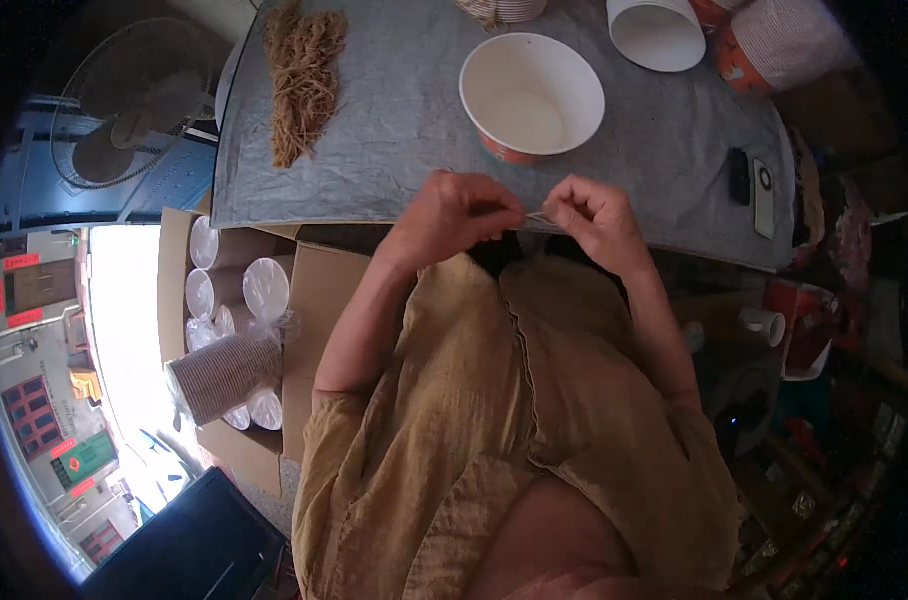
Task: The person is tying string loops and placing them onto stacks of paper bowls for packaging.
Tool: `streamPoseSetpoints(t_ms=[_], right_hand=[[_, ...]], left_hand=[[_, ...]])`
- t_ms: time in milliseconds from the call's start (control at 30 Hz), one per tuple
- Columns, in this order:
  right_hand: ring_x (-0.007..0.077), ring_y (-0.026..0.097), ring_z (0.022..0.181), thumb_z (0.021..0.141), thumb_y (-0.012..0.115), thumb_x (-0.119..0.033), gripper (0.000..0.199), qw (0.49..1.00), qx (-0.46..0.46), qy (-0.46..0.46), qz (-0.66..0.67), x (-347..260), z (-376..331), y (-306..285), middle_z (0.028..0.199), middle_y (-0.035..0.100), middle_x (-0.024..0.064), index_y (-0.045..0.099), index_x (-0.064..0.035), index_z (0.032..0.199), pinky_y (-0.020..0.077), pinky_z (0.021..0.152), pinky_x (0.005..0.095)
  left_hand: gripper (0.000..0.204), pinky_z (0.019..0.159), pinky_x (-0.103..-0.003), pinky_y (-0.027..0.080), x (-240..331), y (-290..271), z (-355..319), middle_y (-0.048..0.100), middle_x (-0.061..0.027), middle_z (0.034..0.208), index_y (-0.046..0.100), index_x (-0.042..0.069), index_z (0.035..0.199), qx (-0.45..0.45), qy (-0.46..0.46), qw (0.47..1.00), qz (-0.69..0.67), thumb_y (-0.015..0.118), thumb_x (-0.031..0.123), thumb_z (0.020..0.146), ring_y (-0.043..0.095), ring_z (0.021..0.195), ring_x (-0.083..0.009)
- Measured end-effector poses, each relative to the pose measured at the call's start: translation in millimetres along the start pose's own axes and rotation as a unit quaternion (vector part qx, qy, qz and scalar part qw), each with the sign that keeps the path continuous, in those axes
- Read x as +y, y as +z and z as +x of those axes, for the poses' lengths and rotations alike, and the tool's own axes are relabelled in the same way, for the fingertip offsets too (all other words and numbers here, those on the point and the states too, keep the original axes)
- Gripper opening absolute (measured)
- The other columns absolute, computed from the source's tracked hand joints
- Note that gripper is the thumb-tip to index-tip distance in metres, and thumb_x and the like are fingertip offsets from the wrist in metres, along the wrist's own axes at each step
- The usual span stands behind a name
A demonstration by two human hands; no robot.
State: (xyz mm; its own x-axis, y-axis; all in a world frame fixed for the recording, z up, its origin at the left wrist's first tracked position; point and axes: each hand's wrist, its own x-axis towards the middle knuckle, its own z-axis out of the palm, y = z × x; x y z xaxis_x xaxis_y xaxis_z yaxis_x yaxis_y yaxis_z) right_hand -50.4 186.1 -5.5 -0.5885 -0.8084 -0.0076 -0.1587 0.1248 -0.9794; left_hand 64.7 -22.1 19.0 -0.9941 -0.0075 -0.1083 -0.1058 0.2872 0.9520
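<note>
My left hand (pixel 458 217) and my right hand (pixel 596 218) meet over the table's near edge, fingertips pinched. Between them runs a short, thin, pale strand (pixel 536 215), pinched at both ends; it looks like a piece of string, though it is too small to tell its kind for sure. Just beyond my hands stands a large white paper bowl (pixel 532 95) with an orange-red outside, and only its white bottom shows inside. Farther left on the grey cloth lies a bundle of tan, stringy strands (pixel 304 85).
Stacked paper bowls (pixel 784 45) and a tilted white bowl (pixel 658 35) stand at the far right. A dark phone-like object (pixel 739 176) lies near the table's right edge. At left are a cardboard box (pixel 324 330) of wrapped cup stacks (pixel 229 375) and a fan (pixel 134 110).
</note>
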Motion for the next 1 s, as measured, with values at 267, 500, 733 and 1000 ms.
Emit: streamPoseSetpoints(t_ms=[267, 500, 733, 1000], right_hand=[[0.0042, 0.048, 0.064, 0.099, 0.057, -0.019, 0.017, 0.990, 0.024, 0.065, 0.120, 10, -8, -19, 0.073, 0.056, -0.0021, 0.059, -0.0031, 0.092, 0.0402, 0.055, 0.0220], [0.0065, 0.058, 0.078, 0.099, 0.055, -0.020, 0.025, 0.993, 0.005, 0.048, 0.108, 6, -6, -3, 0.093, 0.063, 0.0043, 0.059, 0.0026, 0.111, 0.0490, 0.069, 0.0231], [0.0035, 0.055, 0.072, 0.091, 0.068, -0.010, 0.013, 0.989, 0.095, 0.040, 0.107, 12, -14, 3, 0.083, 0.063, -0.0018, 0.066, 0.0017, 0.097, 0.0456, 0.064, 0.0200], [0.0009, 0.053, 0.068, 0.089, 0.070, -0.009, 0.010, 0.979, 0.129, 0.046, 0.152, 9, -11, 16, 0.078, 0.064, -0.0039, 0.069, 0.0005, 0.093, 0.0418, 0.059, 0.0167]], left_hand=[[0.008, 0.060, -0.024, 0.049, -2, 8, 15, 0.066, -0.0011, 0.074, 0.070, 0.001, 0.087, 0.096, 0.004, 0.995, 0.000, 0.073, 0.008, 0.084, 0.059, 0.066, -0.0052], [0.008, 0.062, -0.025, 0.050, 0, 26, 14, 0.064, -0.0037, 0.080, 0.070, 0.001, 0.090, 0.110, 0.105, 0.985, 0.086, 0.073, 0.006, 0.084, 0.061, 0.069, -0.0086], [0.008, 0.060, -0.026, 0.049, 3, 27, 11, 0.064, -0.0038, 0.081, 0.071, 0.001, 0.090, 0.126, 0.091, 0.986, 0.067, 0.073, 0.005, 0.084, 0.061, 0.069, -0.0095], [0.009, 0.066, -0.024, 0.047, -16, 29, 8, 0.064, -0.0024, 0.080, 0.070, 0.000, 0.087, 0.150, 0.059, 0.986, -0.037, 0.071, 0.008, 0.088, 0.058, 0.075, -0.0087]])
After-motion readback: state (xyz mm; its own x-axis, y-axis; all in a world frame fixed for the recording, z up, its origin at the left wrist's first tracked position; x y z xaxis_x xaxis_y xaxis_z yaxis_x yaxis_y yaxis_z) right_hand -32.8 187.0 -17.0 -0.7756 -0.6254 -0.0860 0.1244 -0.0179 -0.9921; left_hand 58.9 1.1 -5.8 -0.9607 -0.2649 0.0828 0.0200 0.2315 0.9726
